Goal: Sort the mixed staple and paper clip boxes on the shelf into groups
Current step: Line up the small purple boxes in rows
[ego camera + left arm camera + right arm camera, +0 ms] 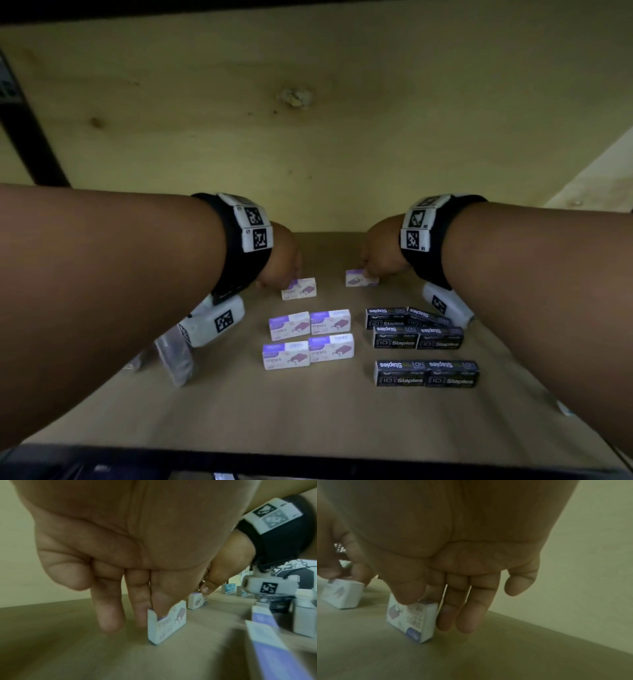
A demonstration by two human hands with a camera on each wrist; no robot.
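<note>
Both hands reach deep onto the shelf board. My left hand pinches a white-and-purple staple box between thumb and fingers; in the left wrist view this box stands on the board with the thumb on its printed face. My right hand pinches a second white-and-purple staple box, which the right wrist view shows as a box touching the board, thumb on top. Nearer me sit a block of several white-and-purple boxes and, to its right, black staple boxes.
Two more black staple boxes lie side by side at the front right. A clear plastic packet lies under my left forearm. The wooden underside of the shelf above hangs low overhead. Small blue boxes stand far off.
</note>
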